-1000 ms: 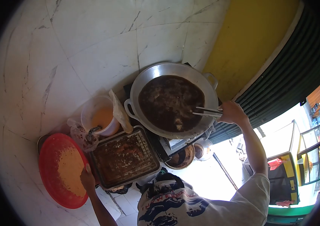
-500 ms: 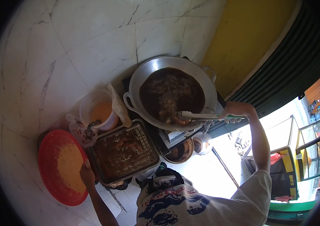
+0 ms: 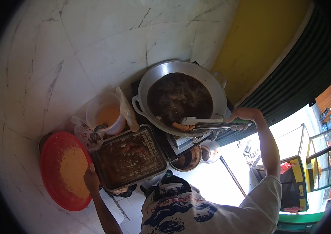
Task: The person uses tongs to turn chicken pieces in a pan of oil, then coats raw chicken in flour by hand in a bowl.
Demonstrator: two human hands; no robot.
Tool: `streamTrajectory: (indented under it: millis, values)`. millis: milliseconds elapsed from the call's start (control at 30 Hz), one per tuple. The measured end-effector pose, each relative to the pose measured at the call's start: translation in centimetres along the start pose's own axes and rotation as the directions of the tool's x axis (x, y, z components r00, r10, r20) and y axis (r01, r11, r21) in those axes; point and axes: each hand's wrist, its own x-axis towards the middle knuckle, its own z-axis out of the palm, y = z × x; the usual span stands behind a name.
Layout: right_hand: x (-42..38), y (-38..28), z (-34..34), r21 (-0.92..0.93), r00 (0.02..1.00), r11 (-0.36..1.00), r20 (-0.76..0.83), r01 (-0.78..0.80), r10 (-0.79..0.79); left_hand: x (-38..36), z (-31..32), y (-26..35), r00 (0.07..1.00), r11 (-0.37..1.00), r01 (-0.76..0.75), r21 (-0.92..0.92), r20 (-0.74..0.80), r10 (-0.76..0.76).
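A large metal wok [image 3: 159, 70] with dark, bubbling oil [image 3: 179, 95] stands on a stove. My right hand [image 3: 241, 118] is wrapped round metal tongs [image 3: 216, 124], whose tips hold a browned fried piece [image 3: 183, 127] at the wok's near edge. My left hand [image 3: 91, 180] grips the rim of a red basin [image 3: 54, 171], thumb on top. Yellowish powder [image 3: 73, 173] covers part of the basin's bottom. Between basin and wok lies a rectangular tray with a wire rack [image 3: 132, 158], with brown bits on it.
Behind the tray are a white bucket of orange liquid [image 3: 109, 115] and plastic bags [image 3: 89, 134]. A round pan [image 3: 189, 158] and a white container [image 3: 211, 151] sit below the stove. Tiled wall [image 3: 107, 50] rises behind; a glass display case [image 3: 325, 156] is at right.
The tongs' tips have lifted the fried piece out of the oil to the wok's near side. The oil's bubbling has lessened there. The left hand stays on the basin's rim.
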Motion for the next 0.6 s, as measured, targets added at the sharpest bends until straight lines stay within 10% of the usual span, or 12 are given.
streamTrajectory:
  millis: [300, 600]
  values:
    - [0.2, -2.5, 3.1, -0.689, 0.773, 0.725, -0.458, 0.003, -0.438, 0.0, 0.1, 0.1, 0.999, 1.000, 0.030, 0.005, -0.018, -0.030]
    - [5.3, -5.3, 5.0, -0.809, 0.643, 0.572, -0.512, -0.136, -0.570, -0.3, -0.2, 0.7, 0.999, 0.999, 0.038, 0.023, -0.033, -0.037]
